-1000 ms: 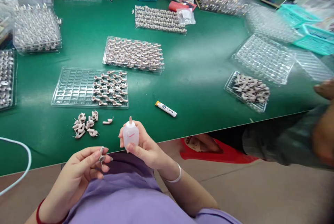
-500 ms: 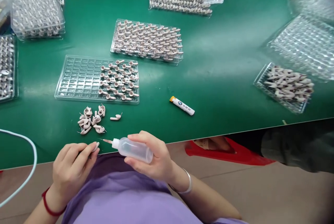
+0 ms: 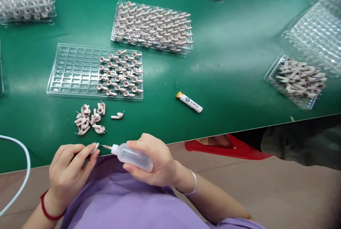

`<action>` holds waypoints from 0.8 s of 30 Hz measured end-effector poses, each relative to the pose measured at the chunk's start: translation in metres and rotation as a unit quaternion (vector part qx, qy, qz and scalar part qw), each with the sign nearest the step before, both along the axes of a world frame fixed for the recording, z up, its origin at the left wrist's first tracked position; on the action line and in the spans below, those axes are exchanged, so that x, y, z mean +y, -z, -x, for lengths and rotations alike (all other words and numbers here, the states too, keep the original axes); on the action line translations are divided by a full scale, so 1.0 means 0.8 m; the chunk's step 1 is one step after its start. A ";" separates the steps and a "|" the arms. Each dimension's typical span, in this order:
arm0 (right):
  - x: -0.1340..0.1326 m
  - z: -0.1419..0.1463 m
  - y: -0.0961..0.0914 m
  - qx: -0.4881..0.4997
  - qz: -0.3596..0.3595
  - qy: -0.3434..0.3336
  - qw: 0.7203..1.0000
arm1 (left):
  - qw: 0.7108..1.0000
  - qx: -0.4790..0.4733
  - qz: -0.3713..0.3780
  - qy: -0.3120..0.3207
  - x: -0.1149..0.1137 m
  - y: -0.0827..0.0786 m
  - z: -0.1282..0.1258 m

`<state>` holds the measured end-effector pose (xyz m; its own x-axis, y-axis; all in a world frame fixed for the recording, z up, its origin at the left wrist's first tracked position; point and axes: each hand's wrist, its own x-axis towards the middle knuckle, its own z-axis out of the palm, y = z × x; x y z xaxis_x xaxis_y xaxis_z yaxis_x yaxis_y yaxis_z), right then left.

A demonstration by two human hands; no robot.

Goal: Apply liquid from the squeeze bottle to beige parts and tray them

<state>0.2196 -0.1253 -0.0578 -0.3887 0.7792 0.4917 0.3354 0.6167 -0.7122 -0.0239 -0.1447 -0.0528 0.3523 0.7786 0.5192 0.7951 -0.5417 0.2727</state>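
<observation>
Earbud piece (image 3: 95, 148), small and pale, is what we pinch in our left hand (image 3: 69, 166) in the head view. Thumb and fingers press together on it, on the near side of the partly loaded tray (image 3: 69, 69). Our right hand (image 3: 158, 159), also nearer to us than that tray but further right, grasps a translucent squeeze bottle (image 3: 135, 157) with digits along both its sides. We hold the bottle lying over, its pinkish nozzle (image 3: 107, 147) aimed left at the piece; we cannot tell whether the fine needle (image 3: 101, 145) at its end touches.

Just on our side of the tray we see a cluster of loose pieces (image 3: 94, 118), thin wires poking out of several, and a single piece (image 3: 117, 115) apart to their right. Within the tray, pieces stand in rows across its right part. Beyond it and slightly right we have a fuller tray (image 3: 181, 52). Right of it lies a white tube (image 3: 189, 101) with an orange end and "BMW" lettering; well to its right is a small tray (image 3: 273, 69) heaped with more pieces.
</observation>
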 end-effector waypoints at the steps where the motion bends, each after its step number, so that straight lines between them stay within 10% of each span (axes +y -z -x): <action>1: 0.000 0.000 0.000 -0.003 0.000 0.000 1.000 | 1.000 0.001 0.000 -0.001 0.000 0.000 0.000; 24: -0.001 0.001 0.001 -0.014 -0.002 0.003 1.000 | 1.000 -0.003 0.003 -0.005 -0.002 0.000 0.000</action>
